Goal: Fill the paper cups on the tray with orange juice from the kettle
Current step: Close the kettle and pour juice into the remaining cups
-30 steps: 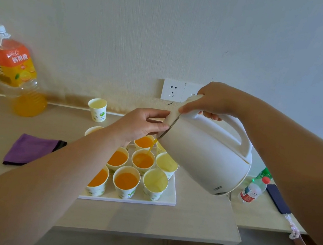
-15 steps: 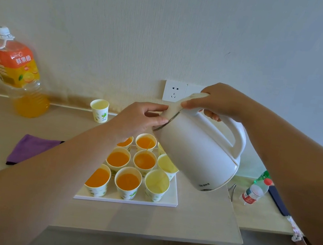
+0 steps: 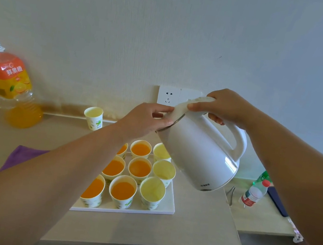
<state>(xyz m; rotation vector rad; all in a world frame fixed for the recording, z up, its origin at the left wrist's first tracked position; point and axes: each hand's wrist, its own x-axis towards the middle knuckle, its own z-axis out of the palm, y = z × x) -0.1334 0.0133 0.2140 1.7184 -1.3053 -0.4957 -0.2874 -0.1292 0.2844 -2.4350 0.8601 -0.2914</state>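
Observation:
A white kettle hangs tilted to the left above the right side of the white tray. My right hand grips its handle, thumb on the lid. My left hand holds the lid's front edge by the spout. Several paper cups stand on the tray; the left and middle columns hold orange juice, and the right column's three cups look empty. No stream falls from the spout.
A big orange juice bottle stands at the back left, and a lone paper cup near the wall. A purple cloth lies left of the tray. A small water bottle sits on the lower table at right. A wall socket is behind.
The kettle has tipped back up and risen from the back cups; the thin juice stream seen a second ago has stopped. Both hands went up with it.

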